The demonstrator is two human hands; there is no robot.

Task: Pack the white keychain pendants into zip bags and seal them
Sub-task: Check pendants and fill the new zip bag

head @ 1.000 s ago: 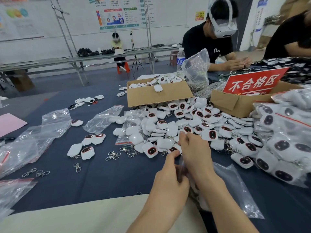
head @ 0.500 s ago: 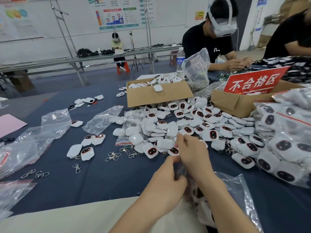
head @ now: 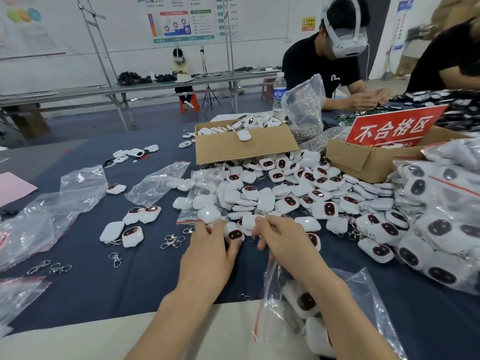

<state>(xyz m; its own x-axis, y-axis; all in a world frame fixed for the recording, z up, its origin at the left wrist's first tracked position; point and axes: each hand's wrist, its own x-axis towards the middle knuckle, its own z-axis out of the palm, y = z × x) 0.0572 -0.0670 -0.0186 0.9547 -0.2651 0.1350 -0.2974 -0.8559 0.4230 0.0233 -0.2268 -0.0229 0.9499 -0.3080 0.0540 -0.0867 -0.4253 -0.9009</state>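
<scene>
Reaching the left hand [head: 210,245] into the near edge of the heap of white keychain pendants [head: 285,196], at 12 o'clock from both wrists. Curling its fingers [head: 231,249] against one pendant [head: 235,233] lying dark face up. Not showing plainly whether pinching it yet or only touching it.

Clenching the right hand [head: 281,240], just at 3 o'clock of that pendant, around the gathered mouth of the zip bag [head: 271,287]. Trailing the bag toward 5 o'clock under the forearm, with packed pendants [head: 301,300] sitting low inside.

Judging the likeliest slip to be a snag:
- lifting one piece out of so tight a heap and possibly dragging a neighbour along by its metal clasp, spoiling the count
- feeding the piece into a mouth bunched in a fist, and probably catching it on the lip and dropping it onto the blue cloth [head: 130,281]
- tipping the mouth downward while reaching, and risking the packed pieces sliding out toward the table edge at 6 o'clock
- trapping a clasp or ring in the red zip strip [head: 257,326] at sealing time, leaving the seal gaping
- sweeping up the loose clasps [head: 172,240] at 9 o'clock of the left hand by mistake
</scene>
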